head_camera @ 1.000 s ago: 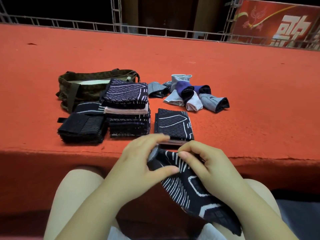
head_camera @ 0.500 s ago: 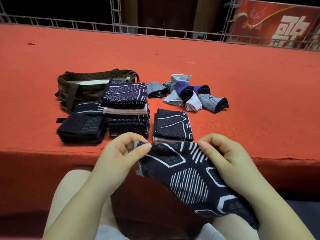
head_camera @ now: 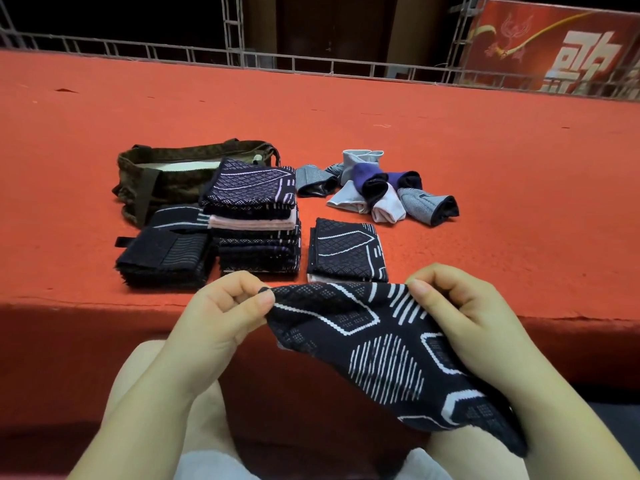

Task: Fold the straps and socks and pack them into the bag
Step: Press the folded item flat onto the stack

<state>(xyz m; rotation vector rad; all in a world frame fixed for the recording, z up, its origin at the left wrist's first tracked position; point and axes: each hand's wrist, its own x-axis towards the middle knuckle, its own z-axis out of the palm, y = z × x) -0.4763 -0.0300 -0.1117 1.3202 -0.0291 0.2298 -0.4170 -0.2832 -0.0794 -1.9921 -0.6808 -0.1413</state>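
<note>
The strap [head_camera: 381, 348] pinched between the left hand [head_camera: 221, 317] and right hand [head_camera: 460, 317] was a matt black knit with raised white lines and a dotted mesh texture. The platform [head_camera: 450, 150] was covered in rough, felt-like red carpet. At ten o'clock the bag [head_camera: 166, 181] looked like coarse woven olive cloth, and at twelve o'clock the railing [head_camera: 311, 62] was dull grey metal.

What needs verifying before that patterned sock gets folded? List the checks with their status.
1. Left hand pinching the sock at its top edge: ok.
2. Right hand pinching the other corner: ok.
3. Sock spread flat between the hands: not ok, its lower end droops over the lap.
4. Small folded pile on the red surface free to receive it: ok.
5. Bag open: ok.
6. Room left inside the bag: cannot tell.
</note>
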